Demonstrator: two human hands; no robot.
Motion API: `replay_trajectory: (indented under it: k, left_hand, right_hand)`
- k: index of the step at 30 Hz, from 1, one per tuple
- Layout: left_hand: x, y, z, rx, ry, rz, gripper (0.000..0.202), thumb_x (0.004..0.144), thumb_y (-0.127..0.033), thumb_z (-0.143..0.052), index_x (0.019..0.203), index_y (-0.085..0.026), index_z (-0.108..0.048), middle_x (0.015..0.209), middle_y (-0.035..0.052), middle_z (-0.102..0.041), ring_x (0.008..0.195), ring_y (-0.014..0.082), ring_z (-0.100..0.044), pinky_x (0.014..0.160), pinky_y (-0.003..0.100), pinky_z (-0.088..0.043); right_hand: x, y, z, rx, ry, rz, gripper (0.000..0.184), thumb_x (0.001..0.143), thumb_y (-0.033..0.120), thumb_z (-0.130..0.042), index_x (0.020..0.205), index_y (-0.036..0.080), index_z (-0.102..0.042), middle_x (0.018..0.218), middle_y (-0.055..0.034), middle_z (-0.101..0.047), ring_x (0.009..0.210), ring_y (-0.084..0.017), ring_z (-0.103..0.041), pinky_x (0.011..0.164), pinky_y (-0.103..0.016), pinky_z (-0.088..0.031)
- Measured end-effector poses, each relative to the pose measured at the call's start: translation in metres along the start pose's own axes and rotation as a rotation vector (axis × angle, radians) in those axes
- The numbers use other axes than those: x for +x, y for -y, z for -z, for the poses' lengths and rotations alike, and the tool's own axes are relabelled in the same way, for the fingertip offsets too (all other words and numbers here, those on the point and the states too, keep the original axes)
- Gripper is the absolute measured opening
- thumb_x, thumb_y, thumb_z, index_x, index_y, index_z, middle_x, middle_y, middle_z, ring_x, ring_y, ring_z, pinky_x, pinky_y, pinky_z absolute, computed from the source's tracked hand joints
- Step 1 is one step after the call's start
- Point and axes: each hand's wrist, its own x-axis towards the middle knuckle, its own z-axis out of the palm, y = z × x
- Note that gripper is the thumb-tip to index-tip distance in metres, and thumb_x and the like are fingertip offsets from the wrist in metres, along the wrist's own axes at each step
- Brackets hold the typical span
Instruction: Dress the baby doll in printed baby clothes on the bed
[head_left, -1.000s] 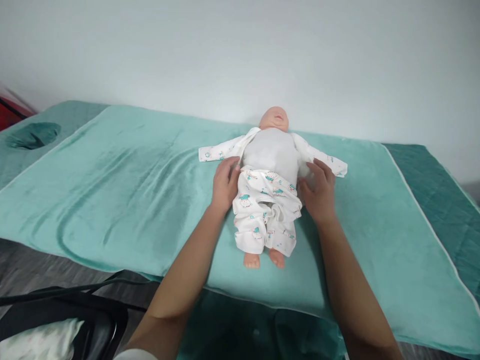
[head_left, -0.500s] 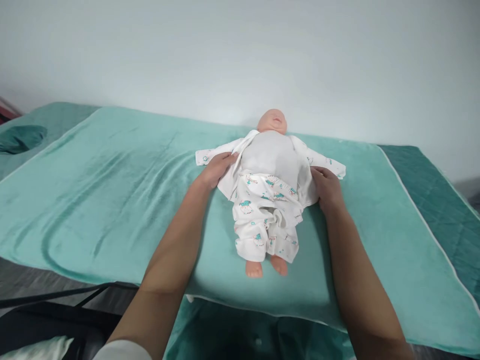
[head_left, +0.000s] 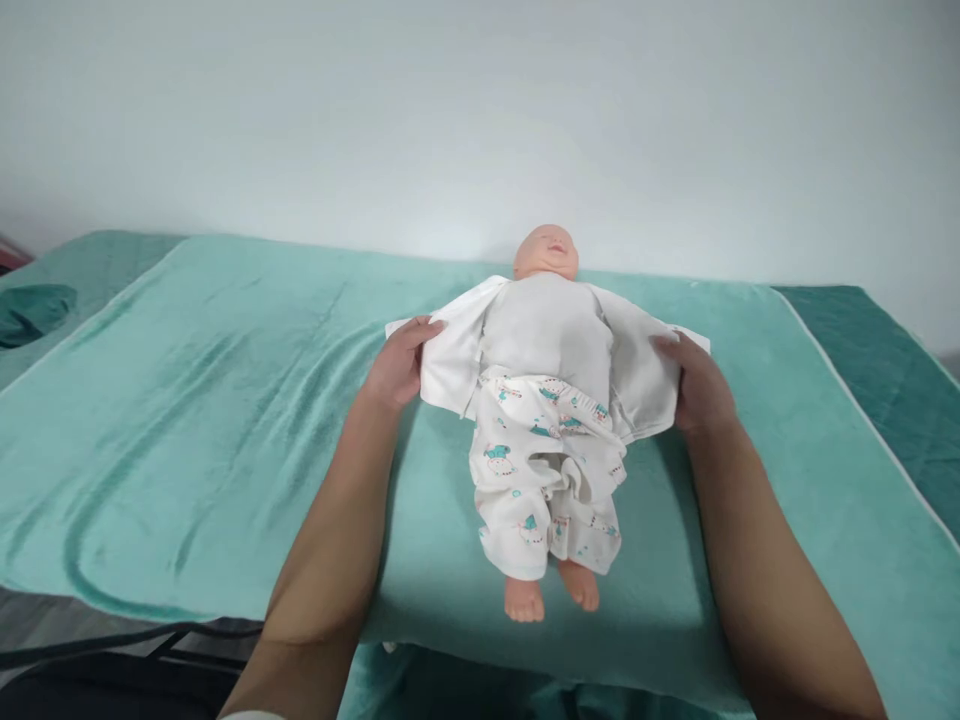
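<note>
A baby doll (head_left: pixel 546 252) lies on its back, head toward the wall and bare feet toward me. It wears printed white trousers (head_left: pixel 540 450) and a white baby jacket (head_left: pixel 456 365) spread wide over a plain pale torso (head_left: pixel 547 325). My left hand (head_left: pixel 405 360) pinches the edge of the jacket's left front panel, thumb on top. On the other side my right hand (head_left: pixel 697 380) grips the right panel's edge, with its fingers partly behind the cloth. Both panels are held outward, plain inner side showing. The sleeves are mostly hidden behind the panels and my hands.
A light green plush blanket (head_left: pixel 225 430) covers the bed, with a darker green quilted cover (head_left: pixel 855 330) showing at the right end. A white wall (head_left: pixel 480 120) rises behind. At the lower left is a black frame (head_left: pixel 135 635) beside the bed's front edge.
Both hands have moved outward, drawing the jacket's front panels apart and laying more of their inner sides open. The view has shifted slightly closer to the doll.
</note>
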Motion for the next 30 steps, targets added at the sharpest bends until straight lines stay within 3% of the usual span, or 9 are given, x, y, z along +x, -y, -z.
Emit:
replay_trajectory:
  k: [4, 7, 10, 14, 18, 20, 22, 26, 30]
  left_hand:
    - [-0.009, -0.008, 0.012, 0.324, -0.165, 0.025, 0.033, 0.064, -0.032, -0.082, 0.088, -0.021, -0.062, 0.082, -0.0004, -0.068, 0.064, 0.0134, -0.059, 0.058, 0.026, -0.043]
    - [-0.012, -0.005, 0.02, 0.823, -0.29, -0.033, 0.028, 0.071, -0.026, -0.074, 0.096, -0.024, -0.062, 0.095, 0.0028, -0.071, 0.079, 0.02, -0.065, 0.066, 0.03, -0.045]
    - [-0.016, 0.0, 0.022, 1.306, -0.399, -0.091, 0.031, 0.078, -0.018, -0.061, 0.109, -0.025, -0.062, 0.103, 0.0088, -0.071, 0.093, 0.0294, -0.067, 0.074, 0.037, -0.047]
    - [-0.022, 0.007, 0.008, 1.479, -0.455, -0.322, 0.043, 0.079, -0.006, -0.05, 0.117, -0.022, -0.063, 0.123, 0.0167, -0.063, 0.105, 0.0341, -0.066, 0.079, 0.044, -0.049]
    - [-0.033, 0.016, -0.023, 1.114, -0.214, -0.665, 0.024, 0.086, -0.012, -0.055, 0.104, -0.023, -0.066, 0.107, 0.0077, -0.065, 0.1, 0.0238, -0.064, 0.09, 0.039, -0.052]
    - [-0.041, 0.018, -0.038, 0.886, -0.021, -0.709, 0.011, 0.092, -0.022, -0.058, 0.098, -0.024, -0.066, 0.099, 0.004, -0.066, 0.094, 0.0198, -0.063, 0.088, 0.036, -0.053]
    - [-0.049, 0.018, -0.047, 0.767, 0.158, -0.687, 0.011, 0.094, -0.033, -0.062, 0.097, -0.025, -0.068, 0.1, 0.0035, -0.067, 0.096, 0.019, -0.063, 0.09, 0.035, -0.052]
    - [-0.058, 0.012, -0.049, 0.843, 0.357, -0.673, 0.026, 0.084, -0.041, -0.077, 0.105, -0.028, -0.072, 0.122, 0.0061, -0.064, 0.121, 0.0247, -0.057, 0.11, 0.041, -0.044]
    - [-0.058, 0.011, -0.046, 0.938, 0.388, -0.714, 0.02, 0.089, -0.039, -0.072, 0.104, -0.027, -0.07, 0.136, 0.0077, -0.059, 0.132, 0.0259, -0.05, 0.116, 0.045, -0.039]
  right_hand:
    - [0.003, 0.003, 0.022, -0.215, -0.235, 0.018, 0.033, 0.064, 0.041, -0.081, 0.087, 0.024, -0.064, 0.08, 0.0, -0.067, 0.069, -0.018, -0.059, 0.061, -0.031, -0.045]
    - [0.003, 0.001, 0.037, -0.658, -0.392, 0.02, 0.036, 0.066, 0.041, -0.08, 0.093, 0.023, -0.066, 0.079, -0.0009, -0.067, 0.071, -0.019, -0.06, 0.066, -0.033, -0.044]
    - [0.004, -0.005, 0.045, -1.017, -0.416, 0.047, 0.028, 0.073, 0.039, -0.074, 0.094, 0.022, -0.066, 0.081, -0.003, -0.067, 0.077, -0.023, -0.062, 0.076, -0.038, -0.047]
    - [0.0, -0.016, 0.035, -1.098, -0.435, 0.409, 0.023, 0.076, 0.024, -0.064, 0.099, 0.02, -0.067, 0.104, -0.0099, -0.066, 0.085, -0.023, -0.063, 0.083, -0.04, -0.05]
    - [-0.023, -0.016, -0.003, -0.806, -0.16, 0.728, 0.013, 0.086, 0.025, -0.061, 0.098, 0.023, -0.065, 0.1, -0.0057, -0.065, 0.083, -0.018, -0.062, 0.075, -0.035, -0.051]
    - [-0.039, -0.012, -0.021, -0.706, 0.074, 0.738, 0.005, 0.091, 0.03, -0.063, 0.09, 0.025, -0.063, 0.088, -0.0017, -0.064, 0.076, -0.017, -0.059, 0.07, -0.033, -0.05]
    - [-0.052, -0.007, -0.032, -0.672, 0.234, 0.734, 0.015, 0.091, 0.034, -0.068, 0.082, 0.026, -0.059, 0.079, -0.0004, -0.06, 0.07, -0.016, -0.055, 0.066, -0.033, -0.047]
    - [-0.061, 0.0, -0.03, -0.71, 0.434, 0.716, 0.02, 0.088, 0.04, -0.076, 0.083, 0.027, -0.061, 0.085, -0.0032, -0.06, 0.078, -0.02, -0.058, 0.07, -0.038, -0.048]
    - [-0.06, 0.001, -0.024, -0.813, 0.472, 0.777, 0.019, 0.085, 0.039, -0.079, 0.087, 0.027, -0.064, 0.104, -0.0069, -0.06, 0.101, -0.025, -0.058, 0.087, -0.043, -0.05]
